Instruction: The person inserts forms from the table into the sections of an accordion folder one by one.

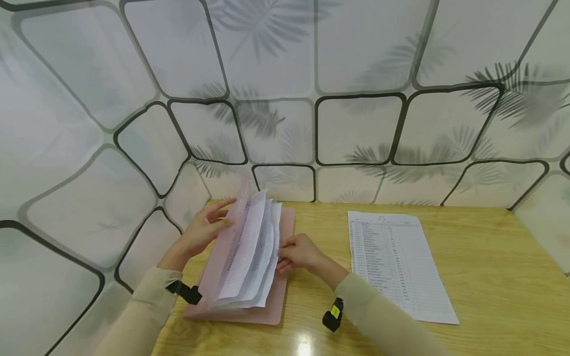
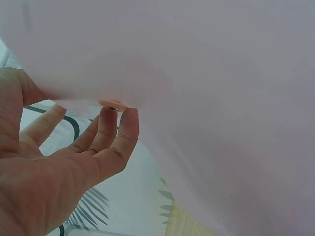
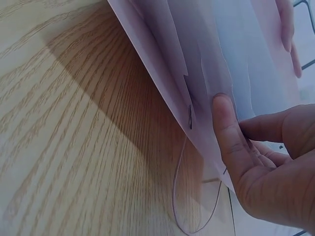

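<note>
A pink folder [image 1: 287,287] stands part open on the table, its cover raised. My left hand [image 1: 202,232] is at the cover's outer side. In the left wrist view, bent fingertips touch a small round button [image 2: 113,105] on the pink cover [image 2: 221,98], and the thumb lies against the cover. My right hand [image 1: 303,254] pinches the edge of a paper sheet [image 1: 269,277] between thumb and finger. Several printed sheets [image 1: 245,247] fan upright inside the folder. A thin string [image 3: 174,187] loops from the folder's edge in the right wrist view.
To the right, a printed list [image 1: 392,267] lies flat on the wooden table [image 1: 503,277]. Behind and to the left rises a patterned wall covering [image 1: 356,128] with leaf shapes. Black wrist cameras [image 1: 333,316] are strapped on both sleeves.
</note>
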The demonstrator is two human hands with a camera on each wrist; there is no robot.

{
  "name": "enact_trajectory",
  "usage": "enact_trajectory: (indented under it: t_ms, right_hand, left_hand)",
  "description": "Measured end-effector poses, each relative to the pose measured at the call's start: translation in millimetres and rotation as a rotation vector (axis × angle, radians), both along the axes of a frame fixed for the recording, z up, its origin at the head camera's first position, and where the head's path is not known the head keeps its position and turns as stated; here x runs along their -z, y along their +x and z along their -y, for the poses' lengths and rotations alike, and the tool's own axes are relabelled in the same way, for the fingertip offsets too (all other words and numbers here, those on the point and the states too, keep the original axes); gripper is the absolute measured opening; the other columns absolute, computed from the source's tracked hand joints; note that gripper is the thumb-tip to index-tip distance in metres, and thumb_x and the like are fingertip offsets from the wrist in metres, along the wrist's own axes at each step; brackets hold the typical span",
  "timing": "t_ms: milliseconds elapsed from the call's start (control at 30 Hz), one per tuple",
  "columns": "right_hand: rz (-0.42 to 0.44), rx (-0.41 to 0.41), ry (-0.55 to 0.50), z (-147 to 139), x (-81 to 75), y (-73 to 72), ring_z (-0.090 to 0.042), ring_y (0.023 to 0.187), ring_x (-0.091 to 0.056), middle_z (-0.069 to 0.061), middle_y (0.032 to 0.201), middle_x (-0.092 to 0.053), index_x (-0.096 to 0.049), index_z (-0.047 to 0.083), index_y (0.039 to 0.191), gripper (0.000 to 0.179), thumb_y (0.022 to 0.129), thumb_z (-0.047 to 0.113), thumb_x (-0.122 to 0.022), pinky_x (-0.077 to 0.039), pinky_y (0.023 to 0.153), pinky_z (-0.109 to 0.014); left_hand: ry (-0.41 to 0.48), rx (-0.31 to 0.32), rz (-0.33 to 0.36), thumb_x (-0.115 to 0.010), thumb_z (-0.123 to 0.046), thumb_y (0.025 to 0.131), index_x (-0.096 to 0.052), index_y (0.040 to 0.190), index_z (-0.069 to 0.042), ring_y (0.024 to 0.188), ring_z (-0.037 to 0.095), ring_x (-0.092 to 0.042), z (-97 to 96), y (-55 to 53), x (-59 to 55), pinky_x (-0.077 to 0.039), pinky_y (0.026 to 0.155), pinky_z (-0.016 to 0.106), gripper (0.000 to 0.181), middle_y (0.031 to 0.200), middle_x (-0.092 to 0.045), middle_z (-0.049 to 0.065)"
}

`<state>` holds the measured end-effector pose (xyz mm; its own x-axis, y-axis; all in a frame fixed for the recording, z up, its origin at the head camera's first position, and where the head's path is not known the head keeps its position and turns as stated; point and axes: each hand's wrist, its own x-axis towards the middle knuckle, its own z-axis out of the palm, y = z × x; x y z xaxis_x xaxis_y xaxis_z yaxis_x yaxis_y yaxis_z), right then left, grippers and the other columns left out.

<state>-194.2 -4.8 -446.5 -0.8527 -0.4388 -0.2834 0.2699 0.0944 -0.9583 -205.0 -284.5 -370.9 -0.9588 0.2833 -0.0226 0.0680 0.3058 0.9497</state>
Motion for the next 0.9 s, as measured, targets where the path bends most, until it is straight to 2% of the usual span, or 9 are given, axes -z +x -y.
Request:
enact_trajectory:
  t_ms: [633, 900]
  right_hand:
    - [-0.037, -0.014, 0.029, 14, 0.2, -1.2, -0.021, 0.067, -0.076, -0.026, 0.088, -0.076, -0.069, -0.017, 0.109, 0.021, 0.103, -0.001, -0.058, -0.064, 0.066, -0.039]
    - [-0.027, 0.0, 0.044, 15, 3.9, -1.3, -0.019, 0.064, -0.074, -0.02, 0.083, -0.076, -0.07, -0.015, 0.109, 0.02, 0.103, -0.001, -0.058, -0.063, 0.065, -0.037]
  left_hand:
    - [-0.015, 0.005, 0.009, -0.063, -0.01, 0.104, -0.039, 0.163, -0.011, 0.133, 0.042, -0.055, -0.6, -2.1, 1.7, -0.055, 0.093, 0.035, 0.064, 0.157, -0.046, 0.031]
    - [-0.008, 0.009, 0.006, -0.062, -0.009, 0.104, -0.038, 0.164, -0.01, 0.136, 0.047, -0.053, -0.8, -1.0, 2.0, -0.055, 0.095, 0.037, 0.064, 0.158, -0.044, 0.032]
